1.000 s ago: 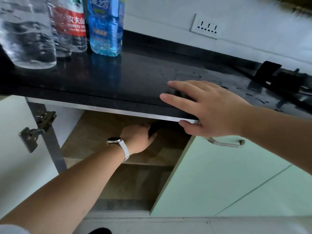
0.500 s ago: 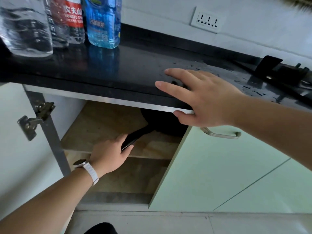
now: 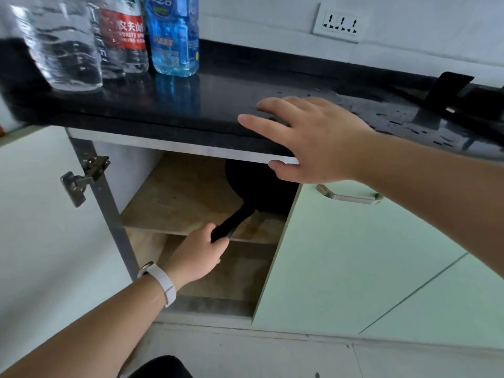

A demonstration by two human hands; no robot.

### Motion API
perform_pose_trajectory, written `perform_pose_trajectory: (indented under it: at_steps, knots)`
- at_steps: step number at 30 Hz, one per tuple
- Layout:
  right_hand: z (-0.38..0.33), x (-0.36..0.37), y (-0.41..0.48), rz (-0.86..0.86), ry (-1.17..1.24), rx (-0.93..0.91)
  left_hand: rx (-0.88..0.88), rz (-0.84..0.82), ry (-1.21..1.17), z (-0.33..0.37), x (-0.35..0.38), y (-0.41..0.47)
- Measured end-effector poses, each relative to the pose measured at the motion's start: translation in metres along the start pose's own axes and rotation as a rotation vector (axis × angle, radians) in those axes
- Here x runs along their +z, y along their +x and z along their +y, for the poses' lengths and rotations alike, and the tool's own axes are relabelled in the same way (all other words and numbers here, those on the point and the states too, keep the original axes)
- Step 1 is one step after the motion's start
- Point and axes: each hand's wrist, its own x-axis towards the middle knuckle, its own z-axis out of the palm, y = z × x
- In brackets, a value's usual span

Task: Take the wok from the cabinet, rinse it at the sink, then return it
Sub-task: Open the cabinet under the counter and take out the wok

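Note:
A black wok (image 3: 259, 186) sits on the wooden shelf (image 3: 174, 203) inside the open cabinet, its bowl partly hidden under the counter edge and behind the closed door. Its black handle (image 3: 229, 223) sticks out toward me. My left hand (image 3: 197, 255), with a white watch on the wrist, is shut around the end of that handle at the shelf's front edge. My right hand (image 3: 311, 140) lies flat, fingers spread, on the front edge of the black countertop (image 3: 191, 105), holding nothing.
Three plastic bottles (image 3: 122, 36) stand at the countertop's back left. The left cabinet door (image 3: 32, 214) is swung open with its hinge (image 3: 81, 178) showing. A pale green door with a metal handle (image 3: 351, 196) stays closed on the right. A wall socket (image 3: 339, 23) is above.
My left hand has drawn back out of the cabinet with the wok handle in it, pulling the wok toward the shelf's front. The right hand has stayed on the counter edge.

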Motion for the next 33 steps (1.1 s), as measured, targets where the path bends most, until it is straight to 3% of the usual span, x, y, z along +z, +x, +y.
perform_pose_trajectory:
  at_steps: [6, 14, 33]
  knots:
    - [0.002, 0.000, -0.002, 0.033, -0.017, 0.009, -0.271, -0.296, -0.419, 0.022, 0.006, 0.029]
    - [0.004, 0.004, -0.001, 0.059, 0.005, -0.008, -0.333, -0.432, -0.715, 0.038, 0.025, 0.055]
    - [0.001, 0.013, 0.001, 0.155, -0.018, 0.005, -0.145, -0.203, -0.565, -0.011, 0.048, 0.015]
